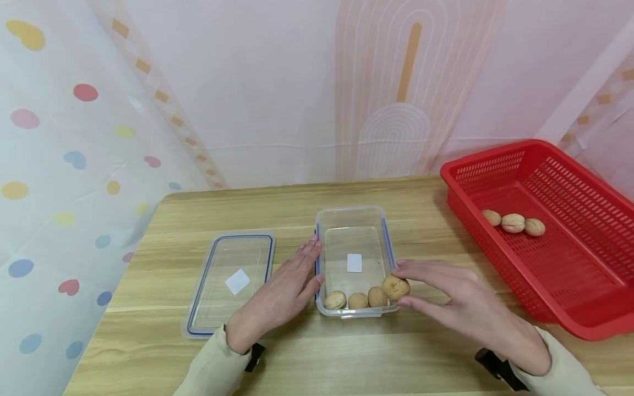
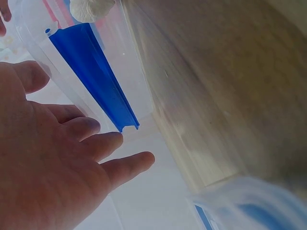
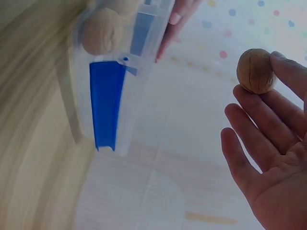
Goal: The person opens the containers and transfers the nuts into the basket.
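Between thumb and fingers my right hand (image 1: 458, 300) pinches a walnut (image 1: 397, 287) over the near right corner of a clear plastic box (image 1: 353, 236). That walnut (image 3: 256, 71) shows plainly in the right wrist view, held above the box's rim. Inside the box, along its near end, lie three walnuts (image 1: 358, 301). My left hand (image 1: 282, 294) has its fingers extended, the tips at the box's left side by a blue clip (image 2: 93, 74). In the left wrist view nothing is in its palm.
A clear lid (image 1: 233, 258) with a blue seal lies left of the box. On the right stands a red basket (image 1: 500, 264) with three walnuts (image 1: 513, 223) in it. A patterned cloth (image 1: 277, 93) hangs behind the wooden table (image 1: 287, 203).
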`<state>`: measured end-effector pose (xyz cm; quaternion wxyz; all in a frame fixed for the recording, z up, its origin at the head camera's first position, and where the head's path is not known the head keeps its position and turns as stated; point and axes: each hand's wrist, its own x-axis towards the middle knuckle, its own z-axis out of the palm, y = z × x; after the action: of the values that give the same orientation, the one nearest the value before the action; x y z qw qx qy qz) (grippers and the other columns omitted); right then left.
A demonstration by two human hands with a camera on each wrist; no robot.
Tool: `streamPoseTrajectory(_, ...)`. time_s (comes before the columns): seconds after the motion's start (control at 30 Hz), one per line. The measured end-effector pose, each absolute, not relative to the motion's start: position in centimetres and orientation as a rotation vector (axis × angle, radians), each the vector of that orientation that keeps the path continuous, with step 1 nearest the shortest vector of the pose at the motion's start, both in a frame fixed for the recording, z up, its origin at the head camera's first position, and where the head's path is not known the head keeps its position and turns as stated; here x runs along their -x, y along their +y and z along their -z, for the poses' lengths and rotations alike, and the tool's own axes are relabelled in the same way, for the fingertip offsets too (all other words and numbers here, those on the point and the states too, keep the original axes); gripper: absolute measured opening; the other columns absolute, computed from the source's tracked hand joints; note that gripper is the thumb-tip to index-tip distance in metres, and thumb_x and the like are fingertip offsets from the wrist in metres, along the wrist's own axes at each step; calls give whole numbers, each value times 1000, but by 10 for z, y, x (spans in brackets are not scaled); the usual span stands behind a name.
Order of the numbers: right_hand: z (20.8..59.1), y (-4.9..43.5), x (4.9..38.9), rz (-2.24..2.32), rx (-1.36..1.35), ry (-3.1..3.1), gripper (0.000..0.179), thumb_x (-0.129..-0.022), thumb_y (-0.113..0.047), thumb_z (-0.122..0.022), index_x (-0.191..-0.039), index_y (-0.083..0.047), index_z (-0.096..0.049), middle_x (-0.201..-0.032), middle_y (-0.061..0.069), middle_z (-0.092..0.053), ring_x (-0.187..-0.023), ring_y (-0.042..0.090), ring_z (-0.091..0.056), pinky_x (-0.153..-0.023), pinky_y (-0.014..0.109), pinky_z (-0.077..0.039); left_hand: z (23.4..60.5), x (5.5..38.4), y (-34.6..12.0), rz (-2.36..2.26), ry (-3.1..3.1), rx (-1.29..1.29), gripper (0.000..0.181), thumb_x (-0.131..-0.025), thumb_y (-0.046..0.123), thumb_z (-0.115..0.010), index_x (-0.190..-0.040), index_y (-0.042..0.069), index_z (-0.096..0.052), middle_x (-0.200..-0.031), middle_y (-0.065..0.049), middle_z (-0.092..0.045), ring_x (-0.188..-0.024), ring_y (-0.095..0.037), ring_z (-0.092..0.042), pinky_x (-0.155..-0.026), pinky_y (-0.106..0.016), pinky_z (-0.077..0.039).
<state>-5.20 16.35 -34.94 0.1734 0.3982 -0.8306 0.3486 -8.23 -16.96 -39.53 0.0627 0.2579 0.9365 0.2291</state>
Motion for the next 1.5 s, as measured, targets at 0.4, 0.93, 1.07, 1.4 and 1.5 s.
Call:
streamPoseTrajectory(0.4,326,197,35,-983,-1008,-2355,51,-98,-52,-65,-127,-12,-75,-124,2,-74,-122,2,-63,-102,11,-45,396,82,-170,-691,2844,-785,67,-112,38,-43,-165,4,-18,-172,-9,-9,-157,-34,-17,-124,-55,-23)
streamPoseTrajectory(0.93,305,241,33,-690,-812,-2441,62,-94,-68,-55,-121,-17,-78,-116,-8,-76,-113,-16,-58,-94,5,-42,397,83,-170,-690,2848,-791,67,-112,37,-43,-165,5,-19,-172,-10,-11,-156,-34,-19,-125,-54,-23)
streamPoseTrajectory(1.07,302,254,35,-647,-763,-2461,63,-90,-70,-58,-120,-19,-78,-113,-10,-76,-107,-18,-57,-92,4,-42,397,83,-170,-694,2846,-797,67,-112,38,-43,-165,4,-19,-172,-10,-11,-156,-34,-18,-125,-54,-22)
streamPoseTrajectory(1.4,295,286,51,-526,-569,-2553,60,-65,-19,-98,-120,-10,-77,-104,17,-78,-96,-12,-67,-83,-3,-37,397,83,-170,-696,2842,-785,67,-112,38,-42,-165,4,-18,-172,-9,-10,-157,-34,-17,-125,-53,-22)
streamPoseTrajectory(1.5,294,292,57,-492,-511,-2578,57,-68,-15,-96,-121,-8,-77,-101,19,-78,-66,-4,-63,-67,-5,-36,397,83,-169,-697,2841,-780,67,-112,38,-42,-165,4,-18,-172,-9,-10,-157,-34,-17,-125,-53,-22)
